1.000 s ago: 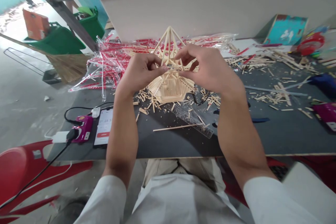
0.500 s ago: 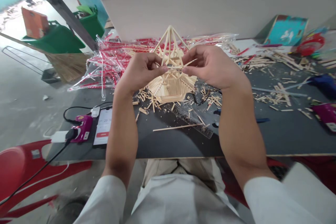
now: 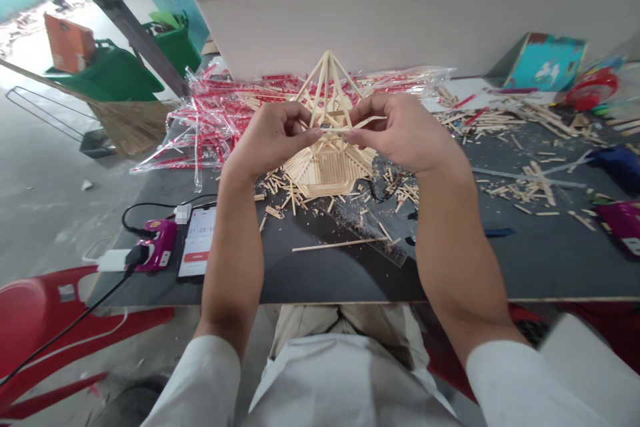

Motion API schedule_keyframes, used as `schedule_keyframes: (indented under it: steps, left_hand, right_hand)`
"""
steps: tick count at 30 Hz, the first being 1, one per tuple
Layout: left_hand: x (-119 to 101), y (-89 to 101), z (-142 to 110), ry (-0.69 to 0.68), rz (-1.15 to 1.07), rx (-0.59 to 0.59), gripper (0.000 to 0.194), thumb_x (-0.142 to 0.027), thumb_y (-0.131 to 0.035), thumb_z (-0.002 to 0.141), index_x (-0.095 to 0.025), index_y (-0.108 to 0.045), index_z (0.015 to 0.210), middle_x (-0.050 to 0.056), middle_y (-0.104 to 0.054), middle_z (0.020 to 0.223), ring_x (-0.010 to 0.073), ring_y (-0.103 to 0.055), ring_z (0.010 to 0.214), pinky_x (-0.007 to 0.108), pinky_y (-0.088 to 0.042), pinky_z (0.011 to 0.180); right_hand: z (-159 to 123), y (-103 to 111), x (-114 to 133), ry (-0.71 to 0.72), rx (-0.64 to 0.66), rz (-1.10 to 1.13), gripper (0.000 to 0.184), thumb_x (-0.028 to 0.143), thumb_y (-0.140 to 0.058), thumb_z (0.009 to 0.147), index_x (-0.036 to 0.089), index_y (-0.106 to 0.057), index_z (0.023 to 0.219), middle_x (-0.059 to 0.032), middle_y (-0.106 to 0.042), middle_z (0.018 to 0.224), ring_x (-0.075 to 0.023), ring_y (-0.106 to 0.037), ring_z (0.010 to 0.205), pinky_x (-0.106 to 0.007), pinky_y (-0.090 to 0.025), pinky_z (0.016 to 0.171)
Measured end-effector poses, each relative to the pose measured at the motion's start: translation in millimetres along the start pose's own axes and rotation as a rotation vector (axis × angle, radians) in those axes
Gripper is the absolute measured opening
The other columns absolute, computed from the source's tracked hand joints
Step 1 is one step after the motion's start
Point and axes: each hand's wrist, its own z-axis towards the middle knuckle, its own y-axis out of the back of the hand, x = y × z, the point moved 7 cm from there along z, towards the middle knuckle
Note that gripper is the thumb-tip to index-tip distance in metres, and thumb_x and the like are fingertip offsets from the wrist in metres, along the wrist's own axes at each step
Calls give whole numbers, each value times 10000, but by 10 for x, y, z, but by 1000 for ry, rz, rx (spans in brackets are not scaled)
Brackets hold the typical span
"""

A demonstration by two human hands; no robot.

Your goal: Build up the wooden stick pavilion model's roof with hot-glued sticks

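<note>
A model built of thin wooden sticks (image 3: pixel 327 170) stands on the dark table, with a layered, stepped base and a pointed frame of slanting sticks (image 3: pixel 327 73) on top. My left hand (image 3: pixel 277 137) is closed at the frame's left side, thumb and fingertips pinching the left end of a short wooden stick (image 3: pixel 334 131) that lies level across the frame's front. At the other end, my right hand (image 3: pixel 395 130) pinches too, and a thin stick slants between its fingers. My fingers hide part of the frame's lower corners.
Wooden offcuts, a loose stick (image 3: pixel 340 245) and a clear ruler (image 3: pixel 370 233) lie nearer me. Behind the model are plastic-wrapped red-and-wood bundles (image 3: pixel 215 113). A phone (image 3: pixel 196 247) and purple power adapter (image 3: pixel 159 243) sit left; a turquoise box (image 3: pixel 550 60) stands back right.
Both hands stay at the frame, with only slight finger movement; the right fingertips have shifted a little at the stick's end. The whole view has moved very slightly.
</note>
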Motion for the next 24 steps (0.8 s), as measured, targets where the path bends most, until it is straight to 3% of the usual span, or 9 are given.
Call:
schedule_keyframes:
  steps: [5,9,12,16,19,21,24]
  left_hand:
    - [19,-9,10,-5,11,18,143,-282,-770,823,-195,-659,801,-23,-508,597,95,-401,553,255,-291,489]
    - [-33,59,-37,20,127,-12,225,-230,-821,771,-198,-670,936,-37,-564,611,105,-464,550,284,-340,517]
    - [-140,150,-124,28,254,-53,395,-204,-872,724,-206,-641,1044,-48,-584,633,124,-509,576,310,-364,558]
    - [-407,238,-244,-66,349,-137,439,-242,-893,742,-241,-591,1061,-67,-446,624,127,-428,582,328,-299,573]
    - [-617,151,-272,-181,433,-126,295,-216,-848,801,-248,-605,966,-24,-516,700,153,-485,665,342,-339,624]
    - [-708,42,-261,-242,483,-111,223,-187,-811,843,-237,-616,940,22,-610,854,170,-529,748,350,-376,661]
    - [-718,-136,-217,-234,560,-95,183,-138,-763,880,-229,-646,987,62,-683,1036,180,-565,792,357,-389,682]
  right_hand:
    - [12,-6,-23,8,-12,-22,219,319,-859,731,233,-730,884,-15,-761,847,-213,-700,771,-378,-585,673]
    - [8,-14,-32,2,-5,-29,199,289,-845,759,228,-713,896,-28,-760,869,-227,-714,788,-393,-581,682]
    - [4,-10,-23,14,-7,-52,189,269,-836,777,228,-707,908,-36,-760,893,-235,-718,798,-410,-583,703]
    - [6,-1,-22,14,-12,-73,193,243,-828,768,224,-706,917,-35,-753,882,-227,-701,778,-417,-582,709]
    - [8,3,-14,38,-10,-64,197,258,-828,757,225,-709,910,-30,-743,866,-225,-693,787,-414,-582,706]
    - [8,-2,-21,46,2,-48,200,281,-832,760,231,-713,912,-29,-738,863,-228,-693,797,-411,-581,702]
    - [8,-16,-53,23,25,-16,198,312,-839,786,243,-712,921,-29,-733,858,-230,-695,790,-408,-574,691]
